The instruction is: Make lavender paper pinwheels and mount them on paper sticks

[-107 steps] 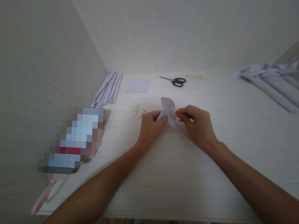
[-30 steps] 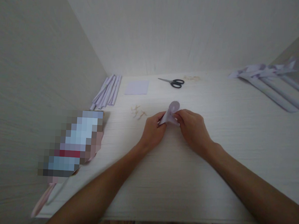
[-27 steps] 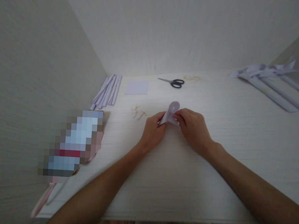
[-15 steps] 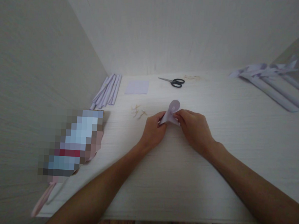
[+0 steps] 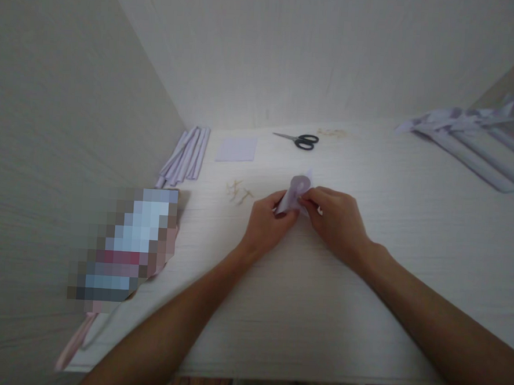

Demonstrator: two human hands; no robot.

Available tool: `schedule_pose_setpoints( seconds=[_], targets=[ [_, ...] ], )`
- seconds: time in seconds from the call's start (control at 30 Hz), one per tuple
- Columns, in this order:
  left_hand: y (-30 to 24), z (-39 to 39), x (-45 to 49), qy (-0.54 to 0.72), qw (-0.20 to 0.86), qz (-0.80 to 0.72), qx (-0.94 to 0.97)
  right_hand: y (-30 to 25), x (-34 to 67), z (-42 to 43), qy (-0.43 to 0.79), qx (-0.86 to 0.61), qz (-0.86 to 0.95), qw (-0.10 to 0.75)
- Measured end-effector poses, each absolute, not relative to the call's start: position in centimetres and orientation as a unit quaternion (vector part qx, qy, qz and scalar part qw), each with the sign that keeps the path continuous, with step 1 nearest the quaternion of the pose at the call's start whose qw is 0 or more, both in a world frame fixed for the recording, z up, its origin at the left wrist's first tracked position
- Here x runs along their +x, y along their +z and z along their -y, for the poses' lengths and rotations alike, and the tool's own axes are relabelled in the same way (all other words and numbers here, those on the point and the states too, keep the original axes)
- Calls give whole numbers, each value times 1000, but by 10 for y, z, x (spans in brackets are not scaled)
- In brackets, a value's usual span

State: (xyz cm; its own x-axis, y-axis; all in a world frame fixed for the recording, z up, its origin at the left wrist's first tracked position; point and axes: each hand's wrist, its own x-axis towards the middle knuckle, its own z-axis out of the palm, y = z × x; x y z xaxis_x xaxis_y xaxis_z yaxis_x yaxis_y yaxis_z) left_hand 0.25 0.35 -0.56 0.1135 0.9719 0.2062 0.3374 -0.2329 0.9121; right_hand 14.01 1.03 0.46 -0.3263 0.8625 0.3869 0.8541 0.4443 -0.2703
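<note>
Between the left hand [image 5: 268, 225] and the right hand [image 5: 336, 217], a curled piece of pale lilac paper [image 5: 300, 184] is held above the white tabletop [image 5: 302, 311], its rounded opening turned up. The left hand is closed on the paper's left side, thumb laid along the near edge. The right hand pinches the paper's right side between thumb and fingertips; whether something small is also caught there, I cannot tell.

Just beyond the left hand, to its left, lie a few thin tan strands [image 5: 239, 191]. Farther out from that hand are a flat square of paper [image 5: 237, 149] and, left of it, a bundle of rolled paper tubes [image 5: 185, 156]. Nearer than the tubes, well left of the same hand, sits a pixelated object [image 5: 138, 237] with a pink strap [image 5: 73, 344].

Beyond both hands rest black-handled scissors [image 5: 307, 141], blades pointing left, with more tan strands [image 5: 331, 132] just beside the handles. Well off to the right hand's right lie long paper rolls with folded ends [image 5: 477, 153].
</note>
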Motion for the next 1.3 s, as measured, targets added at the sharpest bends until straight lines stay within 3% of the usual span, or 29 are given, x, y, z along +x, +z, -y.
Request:
schedule_pose_setpoints(
  seconds=[0.53,0.8,1.1,1.3],
  targets=[
    [-9,-5,1,437,357,-509,650,13,140,-6,-110,-491,847,169],
    [-11,-5,-1,439,344,-514,652,17,137,-3,-86,-481,862,132],
    [-8,-4,1,435,349,-510,655,9,137,-6,-39,-502,837,212],
    [-8,-4,0,431,338,-512,661,10,137,-5,-50,-496,844,195]
  ],
)
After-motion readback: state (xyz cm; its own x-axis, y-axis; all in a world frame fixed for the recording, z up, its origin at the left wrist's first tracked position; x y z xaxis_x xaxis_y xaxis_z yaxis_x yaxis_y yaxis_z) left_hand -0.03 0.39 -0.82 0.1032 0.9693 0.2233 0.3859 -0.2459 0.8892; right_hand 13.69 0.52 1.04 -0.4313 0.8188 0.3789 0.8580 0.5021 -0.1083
